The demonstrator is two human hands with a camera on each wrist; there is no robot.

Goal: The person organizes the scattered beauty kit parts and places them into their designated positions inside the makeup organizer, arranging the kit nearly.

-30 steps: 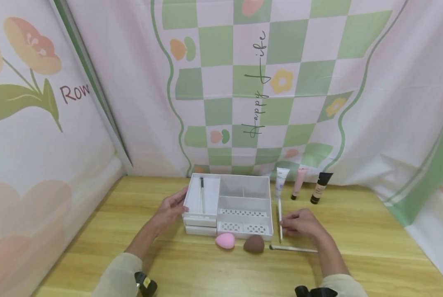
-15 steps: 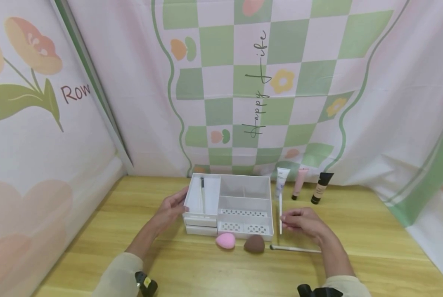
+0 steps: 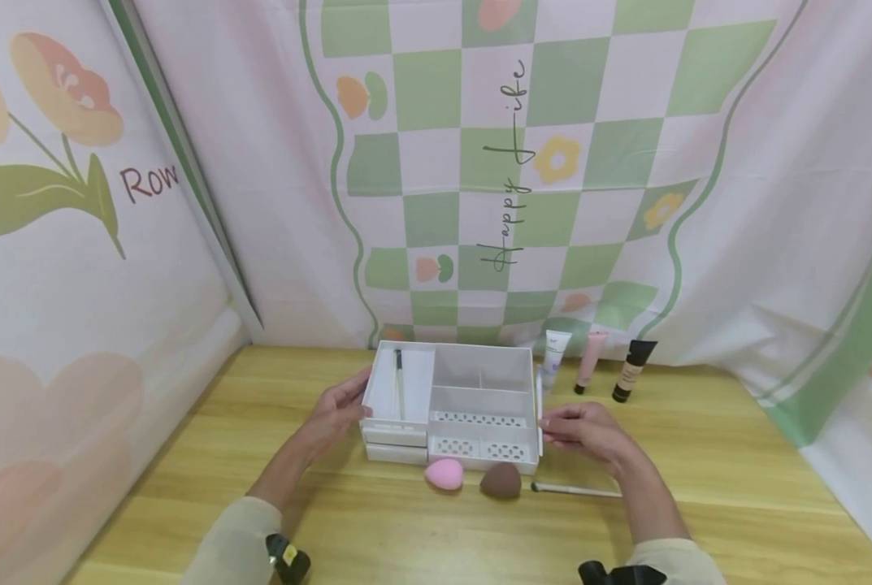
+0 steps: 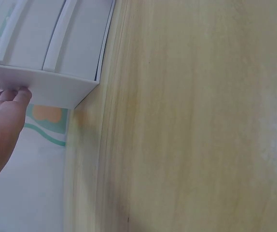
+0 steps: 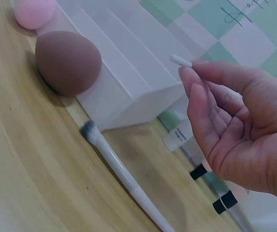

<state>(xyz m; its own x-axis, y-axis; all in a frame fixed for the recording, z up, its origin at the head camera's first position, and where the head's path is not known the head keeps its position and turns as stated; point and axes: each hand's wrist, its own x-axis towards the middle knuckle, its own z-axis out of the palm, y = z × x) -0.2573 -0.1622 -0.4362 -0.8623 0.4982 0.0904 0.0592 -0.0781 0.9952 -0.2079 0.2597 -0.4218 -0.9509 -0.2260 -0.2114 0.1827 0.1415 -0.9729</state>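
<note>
My right hand [image 3: 585, 431] pinches a slim white-handled makeup brush [image 3: 540, 406] between thumb and fingertips. The brush overlaps the right wall of the white makeup organizer [image 3: 481, 368] in the head view, and its rounded handle end [image 5: 181, 61] pokes out past the fingertips in the right wrist view. At the organizer's left side, my left hand [image 3: 336, 413] rests its fingers against the outer wall, thumb near the front corner. One brush [image 3: 399, 386] with a dark tip lies in the left top tray. Another makeup brush [image 5: 126, 176] lies on the table below my right hand.
A pink makeup sponge [image 3: 444, 474] and a brown one [image 3: 501, 481] sit before the organizer. Behind my right hand stand a white tube [image 3: 553, 357], a pink tube [image 3: 590, 361] and a beige tube with a black end [image 3: 631, 372]. A patterned curtain backs the wooden table [image 3: 406, 536].
My right hand has lifted the white brush and carried it left, from beside the organizer up to its right wall. The left hand and the organizer have stayed put.
</note>
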